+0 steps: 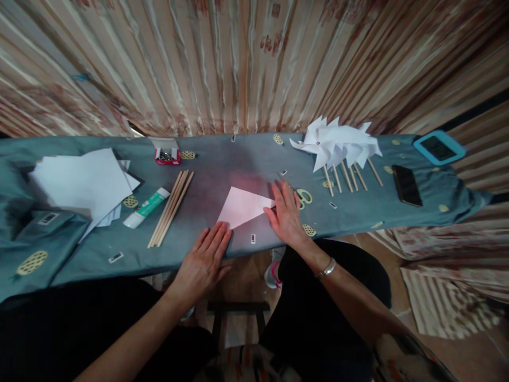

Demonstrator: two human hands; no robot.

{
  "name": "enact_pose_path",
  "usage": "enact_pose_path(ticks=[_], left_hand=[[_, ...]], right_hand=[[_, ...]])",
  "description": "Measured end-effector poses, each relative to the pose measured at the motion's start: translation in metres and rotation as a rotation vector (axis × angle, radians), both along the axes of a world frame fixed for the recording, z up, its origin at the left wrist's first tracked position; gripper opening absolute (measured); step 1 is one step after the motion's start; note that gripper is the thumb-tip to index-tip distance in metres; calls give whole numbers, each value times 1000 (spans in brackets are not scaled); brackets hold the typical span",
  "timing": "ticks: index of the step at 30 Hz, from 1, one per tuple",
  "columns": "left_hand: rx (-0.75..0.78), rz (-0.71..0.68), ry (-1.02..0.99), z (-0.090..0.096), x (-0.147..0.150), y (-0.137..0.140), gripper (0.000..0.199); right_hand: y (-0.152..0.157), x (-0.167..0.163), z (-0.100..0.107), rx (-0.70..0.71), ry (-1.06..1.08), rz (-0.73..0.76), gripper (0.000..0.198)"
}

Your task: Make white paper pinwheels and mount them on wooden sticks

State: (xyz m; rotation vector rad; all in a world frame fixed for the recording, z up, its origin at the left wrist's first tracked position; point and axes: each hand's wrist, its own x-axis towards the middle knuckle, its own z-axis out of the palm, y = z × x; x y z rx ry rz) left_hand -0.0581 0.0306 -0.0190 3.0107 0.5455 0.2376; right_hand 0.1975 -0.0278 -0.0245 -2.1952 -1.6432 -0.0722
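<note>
A folded sheet of white paper (243, 206), roughly triangular with one corner toward the right, lies on the cloth-covered table. My left hand (203, 255) rests flat at its lower left corner, fingers stretched out with the tips touching the paper. At the pointed right corner, my right hand (285, 213) lies with its fingers extended and its thumb beside the tip. A pair of scissors with light green handles (305, 199) is partly covered by the right hand's fingers.
Left of the paper are several wooden sticks (172, 208), a glue stick (146, 207), a red box of small metal pieces (167, 154) and a stack of white paper (83, 180). To the right lie white paper pinwheels (342, 143) on sticks, a phone (406, 185) and a blue-framed device (439, 147).
</note>
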Motion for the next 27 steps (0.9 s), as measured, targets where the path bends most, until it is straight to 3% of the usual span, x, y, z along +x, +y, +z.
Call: enact_pose_path(ticks=[6, 13, 18, 23, 27], left_hand=[[51, -10, -40, -1, -34, -8, 67], [69, -2, -49, -1, -43, -10, 62], [59, 66, -112, 7, -28, -14, 59], [-6, 36, -70, 6, 5, -15, 63], [-22, 16, -40, 0, 3, -14, 62]], right_hand=[[-5, 21, -4, 22, 0, -86, 58], [-2, 27, -3, 36, 10, -98, 55], [3, -1, 10, 73, -6, -2, 51], [13, -48, 9, -9, 38, 175, 69], [13, -43, 2, -24, 61, 150, 66]])
